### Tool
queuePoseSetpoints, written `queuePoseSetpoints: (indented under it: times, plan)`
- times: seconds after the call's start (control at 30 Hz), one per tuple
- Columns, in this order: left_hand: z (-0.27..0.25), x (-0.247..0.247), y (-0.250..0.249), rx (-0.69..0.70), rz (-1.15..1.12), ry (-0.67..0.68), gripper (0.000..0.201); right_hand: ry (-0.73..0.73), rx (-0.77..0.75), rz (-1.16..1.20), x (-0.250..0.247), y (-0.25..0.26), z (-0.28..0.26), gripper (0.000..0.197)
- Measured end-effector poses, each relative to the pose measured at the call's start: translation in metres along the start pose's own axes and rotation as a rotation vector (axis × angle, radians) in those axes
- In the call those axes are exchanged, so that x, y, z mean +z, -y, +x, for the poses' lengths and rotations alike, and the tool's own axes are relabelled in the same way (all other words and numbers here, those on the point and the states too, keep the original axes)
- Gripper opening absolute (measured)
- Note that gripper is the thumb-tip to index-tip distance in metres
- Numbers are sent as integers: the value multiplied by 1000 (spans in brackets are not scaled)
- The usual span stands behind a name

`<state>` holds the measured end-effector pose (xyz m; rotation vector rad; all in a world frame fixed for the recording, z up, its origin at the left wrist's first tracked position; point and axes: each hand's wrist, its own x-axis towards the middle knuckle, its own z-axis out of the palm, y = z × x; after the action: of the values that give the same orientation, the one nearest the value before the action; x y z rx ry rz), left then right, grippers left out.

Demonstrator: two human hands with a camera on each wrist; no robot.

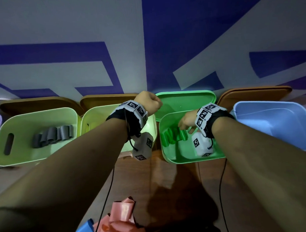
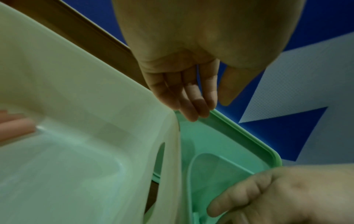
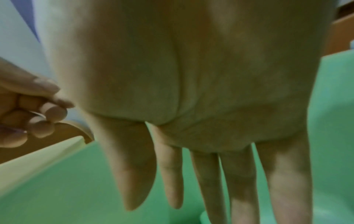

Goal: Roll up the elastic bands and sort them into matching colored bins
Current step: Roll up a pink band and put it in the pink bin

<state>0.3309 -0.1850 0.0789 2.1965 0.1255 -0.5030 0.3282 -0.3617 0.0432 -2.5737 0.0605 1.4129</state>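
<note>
Green rolled bands (image 1: 173, 136) lie mid-frame in the green bin (image 1: 193, 158), beneath the right hand (image 1: 187, 123), fingers straight, empty. The left hand (image 1: 148, 103), loosely curled, nothing held, is raised just left. Rolls could be knocked loose and unrolled.

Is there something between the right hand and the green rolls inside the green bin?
Nothing visible. The right hand reaches into the green bin with fingers straight, right beside the green rolls; whether it touches them is unclear.
</note>
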Motion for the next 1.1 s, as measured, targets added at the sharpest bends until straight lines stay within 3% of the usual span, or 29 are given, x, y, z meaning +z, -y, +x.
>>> queuePoseSetpoints:
  times: [0.4,0.5,0.63,0.87,0.97,1.1]
  plan:
    - [-105,-46,13,46,-18,-154,16,-264,-109,442,17,55,-97,12]
    - [-132,-54,28,46,-44,-151,13,-264,-164,478,36,74,-116,18]
    - [-160,-58,59,38,-28,-121,12,-142,-207,482,73,98,-133,16]
    - [-188,-48,138,-11,43,19,17,-76,-178,453,165,129,-113,14]
    - [-189,-28,183,-43,48,108,17,-38,-159,389,205,136,-90,22]
    - [-188,6,232,-23,123,175,13,-77,-135,402,240,137,-60,12]
